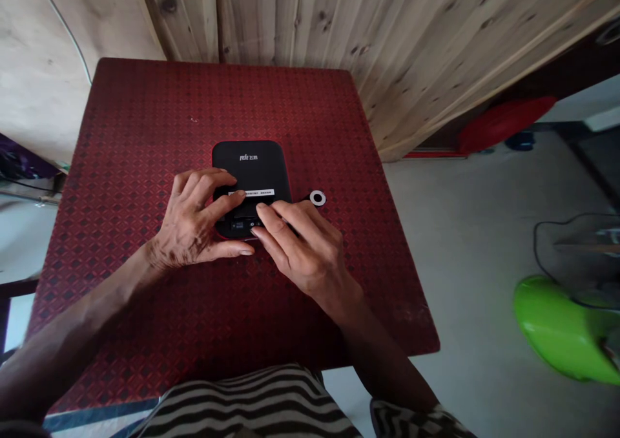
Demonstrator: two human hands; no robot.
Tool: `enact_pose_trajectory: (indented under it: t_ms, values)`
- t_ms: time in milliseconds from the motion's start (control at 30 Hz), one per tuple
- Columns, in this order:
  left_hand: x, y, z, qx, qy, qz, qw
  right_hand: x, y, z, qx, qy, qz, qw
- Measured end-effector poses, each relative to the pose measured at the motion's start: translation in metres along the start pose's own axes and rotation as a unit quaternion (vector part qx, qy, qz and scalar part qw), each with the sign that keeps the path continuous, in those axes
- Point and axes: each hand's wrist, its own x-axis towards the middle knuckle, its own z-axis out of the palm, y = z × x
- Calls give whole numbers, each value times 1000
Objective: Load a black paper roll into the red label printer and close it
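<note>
A black device with rounded corners [249, 174], marked with white lettering and a white label strip, lies on the red patterned table [145, 115]. My left hand [196, 221] rests on its left side, fingers spread over the top face and thumb along the near edge. At the device's lower right, my right hand [303, 241] is closed, its thumb and fingertips pressed together beside a recess [239, 225] in the near end. Whatever the right fingertips pinch is hidden. Just beyond that hand lies a small white ring-shaped piece with a dark centre [318, 198].
A plank wall [300, 24] stands along the table's far side. To the right, a green plastic stool or tub [557, 328] and a dark cable [537, 250] are on the floor side. A red rounded object [504, 125] sits further back. Striped clothing [252, 406] borders the near edge.
</note>
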Motion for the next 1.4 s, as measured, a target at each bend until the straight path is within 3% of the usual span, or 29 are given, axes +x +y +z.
enact_pose_trajectory:
  t_ms: [133,233,300,400,600,1033,1400]
  values:
    - [-7,12,-2,-9,-2,-49,999,-18,-1,-5,29,66,59,996]
    - [-21,26,-3,-9,50,-86,995,-41,-6,3,89,99,158,978]
    - [-33,33,0,9,87,-96,992,-56,-10,14,130,90,215,964]
    - [-44,36,4,33,88,-95,991,-73,-14,30,169,51,264,948]
    - [-44,29,7,67,89,-49,993,-81,-12,48,147,-8,233,961]
    - [-41,40,-1,156,90,-50,982,-84,-10,55,98,-13,220,970]
    - [-37,40,4,137,116,-91,979,-83,-12,55,106,10,199,974]
